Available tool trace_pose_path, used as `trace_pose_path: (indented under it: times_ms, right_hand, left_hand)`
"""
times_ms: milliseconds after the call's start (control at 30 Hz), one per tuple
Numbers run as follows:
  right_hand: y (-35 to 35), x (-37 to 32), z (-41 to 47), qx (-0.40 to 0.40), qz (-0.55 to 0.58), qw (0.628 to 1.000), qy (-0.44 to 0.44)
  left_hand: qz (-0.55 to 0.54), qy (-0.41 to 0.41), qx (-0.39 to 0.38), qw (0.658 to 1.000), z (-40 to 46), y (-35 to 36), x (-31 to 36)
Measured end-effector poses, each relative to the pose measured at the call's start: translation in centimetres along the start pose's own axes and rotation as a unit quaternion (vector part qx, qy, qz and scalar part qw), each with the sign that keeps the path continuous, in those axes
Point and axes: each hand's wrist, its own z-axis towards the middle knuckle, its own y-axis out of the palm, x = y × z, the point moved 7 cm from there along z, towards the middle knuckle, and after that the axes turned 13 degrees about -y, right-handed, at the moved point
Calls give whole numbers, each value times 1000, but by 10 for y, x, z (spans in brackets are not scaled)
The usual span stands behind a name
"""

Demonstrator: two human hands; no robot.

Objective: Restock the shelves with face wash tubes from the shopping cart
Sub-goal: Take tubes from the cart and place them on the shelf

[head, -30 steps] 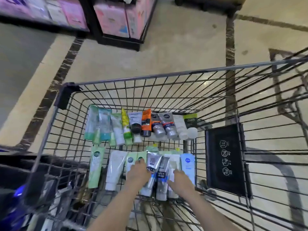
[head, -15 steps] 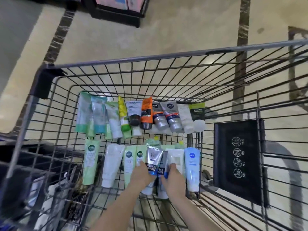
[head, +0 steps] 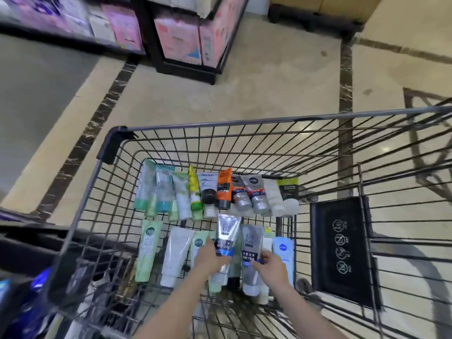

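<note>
- A black wire shopping cart (head: 115, 216) holds two rows of face wash tubes; the far row, at 12 o'clock, runs from a pale green tube (head: 144, 187) to an orange-and-black tube (head: 223, 189).
- The left hand (head: 211, 259) pinches a silver-and-blue tube (head: 226, 237) marked MEN, raised above the near row.
- At its 3 o'clock, the right hand (head: 271, 264) grips a second silver-and-blue tube (head: 252, 250), fingers curled on it.
- A light blue tube (head: 283, 250) lies just beside.

My left hand (head: 212, 256) holds a silver tube (head: 226, 241) that says MEN. My right hand (head: 270, 264) holds another silver tube (head: 252, 250) just beside it. Both are over the wire shopping cart (head: 244, 123), where more tubes lie in two rows.
</note>
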Motion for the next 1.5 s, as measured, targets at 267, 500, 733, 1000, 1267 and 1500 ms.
trace_pose_path:
  times_ms: [267, 500, 733, 1000, 1267, 1500]
  right_hand:
    - [-34, -55, -43, 29, 199, 979, -30]
    - [-57, -133, -102, 60, 324, 936, -122]
    - [-72, -217, -172, 58, 383, 894, -227]
    - [-78, -312, -267, -39, 459, 819, -342]
    - [-77, -384, -369, -133, 454, 762, -442]
    - [-40, -415, -459, -239, 447, 707, -494]
  left_hand:
    - [-102, 72, 88, 988, -82, -58, 5]
    - [-233, 133, 171, 948, -176, -114, -6]
    - [-357, 227, 249, 871, -281, -160, -28]
    - [-466, 318, 349, 748, -404, -206, -70]
    - [-523, 364, 457, 621, -522, -217, -139]
    - [-553, 336, 557, 521, -610, -201, -222]
